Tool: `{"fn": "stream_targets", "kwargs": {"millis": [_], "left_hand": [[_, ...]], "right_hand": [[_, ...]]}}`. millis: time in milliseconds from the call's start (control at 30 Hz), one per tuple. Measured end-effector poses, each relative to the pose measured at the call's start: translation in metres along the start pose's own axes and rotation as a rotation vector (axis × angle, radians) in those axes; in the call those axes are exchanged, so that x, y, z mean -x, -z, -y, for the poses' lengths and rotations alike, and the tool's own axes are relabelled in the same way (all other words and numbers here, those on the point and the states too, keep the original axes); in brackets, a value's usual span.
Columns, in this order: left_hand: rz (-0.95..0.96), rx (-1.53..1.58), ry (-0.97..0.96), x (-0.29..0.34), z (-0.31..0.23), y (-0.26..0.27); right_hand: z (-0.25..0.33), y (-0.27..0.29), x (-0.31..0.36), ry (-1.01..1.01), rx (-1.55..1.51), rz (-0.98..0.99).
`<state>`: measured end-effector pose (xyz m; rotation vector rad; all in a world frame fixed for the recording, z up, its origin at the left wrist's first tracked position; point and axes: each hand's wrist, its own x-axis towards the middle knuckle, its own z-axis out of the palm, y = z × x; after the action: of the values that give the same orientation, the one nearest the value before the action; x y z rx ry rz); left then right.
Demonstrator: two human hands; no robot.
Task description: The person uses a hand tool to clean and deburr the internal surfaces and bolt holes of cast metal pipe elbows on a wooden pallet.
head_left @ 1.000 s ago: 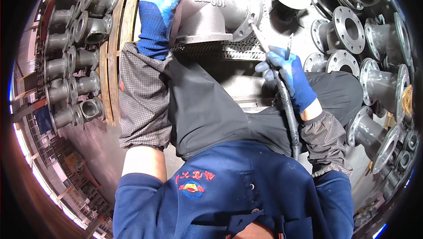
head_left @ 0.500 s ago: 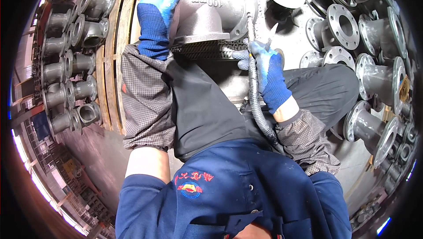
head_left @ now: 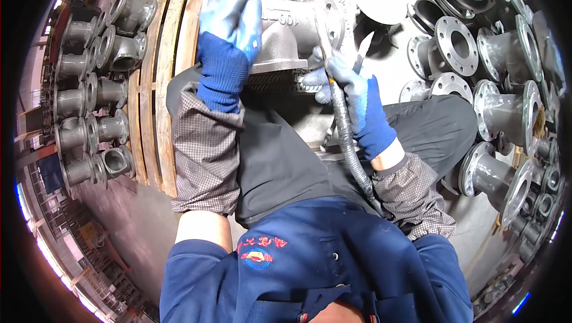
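A grey cast flanged pipe tee (head_left: 280, 31) lies in front of me, its branch flange facing me. My left hand (head_left: 235, 16), in a blue glove, is raised at the tee's left end with fingers spread, overlapping it in view; whether it touches the metal I cannot tell. In my right hand (head_left: 353, 87), also gloved, is a grey wrapped hose (head_left: 344, 126) with a thin rod-like end (head_left: 322, 31) reaching up in front of the tee's right flange (head_left: 332, 16). A pointed metal tool (head_left: 363, 49) also sticks up from the same grip.
A wooden pallet (head_left: 170, 37) stands at left, beside rows of flanged pipe fittings (head_left: 110, 90). More flanged fittings (head_left: 459, 46) crowd the right side. A pale round disc (head_left: 381, 2) is at the back. Below the tee is a patterned metal mesh surface (head_left: 274, 78).
My left hand has shifted right and its fingers have spread more. The rod end of the hose has moved left with my right hand, which keeps its grip.
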<state>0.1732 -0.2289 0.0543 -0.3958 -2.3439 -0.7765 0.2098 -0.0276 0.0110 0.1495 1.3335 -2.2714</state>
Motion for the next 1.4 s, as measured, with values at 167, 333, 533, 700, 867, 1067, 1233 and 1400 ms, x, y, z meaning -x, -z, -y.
{"fn": "stream_targets", "kwargs": {"millis": [167, 333, 533, 700, 867, 1067, 1233, 1400], "left_hand": [[0.325, 0.365, 0.220, 0.005, 0.013, 0.022], [0.187, 0.982, 0.674, 0.015, -0.008, 0.025], [0.130, 0.740, 0.364, 0.015, -0.007, 0.022], [0.209, 0.567, 0.399, 0.016, 0.001, 0.026], [0.167, 0.366, 0.371, 0.017, -0.003, 0.013], [0.047, 0.372, 0.184, 0.020, 0.007, 0.009], [0.026, 0.715, 0.604, 0.015, -0.008, 0.009], [-0.066, 0.742, 0.395, 0.011, -0.008, -0.004]], "right_hand": [[0.032, -0.030, -0.023, 0.153, 0.128, 0.347], [0.005, -0.044, -0.058, -0.058, 0.024, 0.765], [-0.009, -0.043, -0.070, -0.430, -0.478, 1.027], [0.006, -0.062, -0.051, -0.394, 0.010, 0.720], [-0.002, -0.060, -0.042, 0.808, 1.317, 0.010], [0.003, -0.028, -0.035, 0.144, 0.483, 0.452], [0.020, -0.028, -0.014, -0.219, 0.120, 0.501], [0.026, -0.033, -0.014, -0.204, 0.066, 0.450]]}}
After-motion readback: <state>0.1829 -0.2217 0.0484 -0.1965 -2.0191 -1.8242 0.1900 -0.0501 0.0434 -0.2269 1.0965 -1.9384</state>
